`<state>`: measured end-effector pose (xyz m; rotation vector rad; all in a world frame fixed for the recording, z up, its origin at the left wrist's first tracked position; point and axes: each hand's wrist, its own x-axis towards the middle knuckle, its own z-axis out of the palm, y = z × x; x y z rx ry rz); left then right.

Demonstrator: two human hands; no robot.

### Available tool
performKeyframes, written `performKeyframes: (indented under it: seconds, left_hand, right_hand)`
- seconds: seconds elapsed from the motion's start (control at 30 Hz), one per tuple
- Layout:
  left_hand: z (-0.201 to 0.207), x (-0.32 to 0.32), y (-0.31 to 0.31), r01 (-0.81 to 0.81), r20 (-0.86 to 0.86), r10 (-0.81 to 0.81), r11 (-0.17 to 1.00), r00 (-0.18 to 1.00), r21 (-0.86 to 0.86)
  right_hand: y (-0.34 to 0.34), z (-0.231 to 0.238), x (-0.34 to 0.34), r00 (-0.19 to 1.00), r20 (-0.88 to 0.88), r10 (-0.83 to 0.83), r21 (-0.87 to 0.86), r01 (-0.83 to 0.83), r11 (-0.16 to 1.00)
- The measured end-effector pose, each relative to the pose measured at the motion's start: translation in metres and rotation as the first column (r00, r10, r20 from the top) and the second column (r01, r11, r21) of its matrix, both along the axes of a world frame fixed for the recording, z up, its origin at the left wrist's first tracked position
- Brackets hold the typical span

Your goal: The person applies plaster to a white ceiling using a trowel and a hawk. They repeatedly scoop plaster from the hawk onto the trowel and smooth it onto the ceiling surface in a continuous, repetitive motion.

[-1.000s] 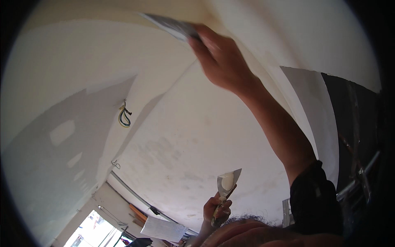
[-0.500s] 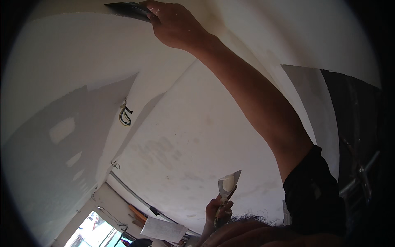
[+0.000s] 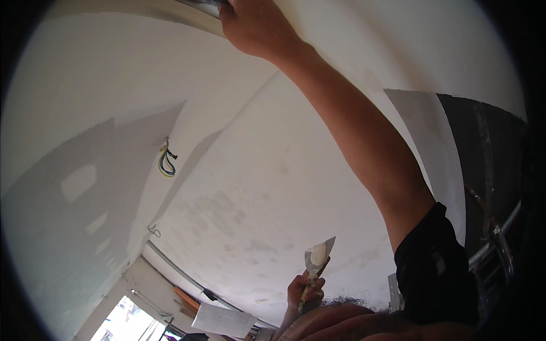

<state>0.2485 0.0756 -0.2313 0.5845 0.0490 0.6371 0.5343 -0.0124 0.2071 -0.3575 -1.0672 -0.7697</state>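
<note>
My right arm reaches up across the picture, and my right hand point(image 3: 259, 25) is closed at the upper edge on a wide, dark-bladed filling knife point(image 3: 211, 7). Only part of that blade shows; the rest is cut off by the frame. It is close to the pale plastered surface point(image 3: 170, 51), but whether it touches cannot be made out. Low in the middle, my left hand point(image 3: 307, 290) grips a smaller putty knife point(image 3: 311, 278), blade upward. A lump of off-white filler point(image 3: 317, 256) sits on its blade.
Looped wires point(image 3: 166, 162) hang from the surface at left, near a grey area with pale patches point(image 3: 79, 183). A bright window point(image 3: 128, 321), a white sheet point(image 3: 224, 319) and orange-brown boards point(image 3: 186, 298) are at lower left. Metal poles point(image 3: 500, 241) stand at the right by a dark opening.
My right hand has moved up and to the right, taking most of the filling knife's blade out of view. My left hand and its putty knife have barely shifted.
</note>
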Motion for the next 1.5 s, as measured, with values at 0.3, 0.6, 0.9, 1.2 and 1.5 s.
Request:
performKeyframes:
  seconds: [0.3, 0.6, 0.9, 1.2, 1.5]
  left_hand:
    - [-0.025, -0.020, 0.009, 0.022, 0.036, -0.023, 1.000, 0.999, 0.009]
    - [-0.033, -0.032, 0.048, 0.093, 0.088, -0.102, 0.991, 0.991, 0.100]
    - [-0.039, -0.030, 0.056, 0.167, 0.014, -0.167, 0.985, 0.986, -0.048]
    - [-0.054, -0.022, 0.062, 0.073, -0.113, -0.074, 0.997, 0.991, -0.016]
    - [-0.066, 0.009, 0.060, -0.196, -0.229, 0.239, 0.961, 0.944, 0.196]
  right_hand:
    - [0.025, -0.272, 0.062, 0.996, -0.057, 0.073, -0.163, -0.081, 0.983]
    - [-0.029, -0.593, 0.028, 0.858, -0.279, -0.431, -0.960, -0.242, 0.140]
    - [0.037, -0.519, 0.135, 0.829, -0.006, -0.559, -0.968, 0.136, 0.212]
    - [-0.020, -0.557, 0.158, 0.448, 0.042, -0.893, -0.956, 0.277, 0.094]
    - [-0.050, -0.559, -0.079, 0.082, -0.996, 0.019, -0.073, -0.958, 0.279]
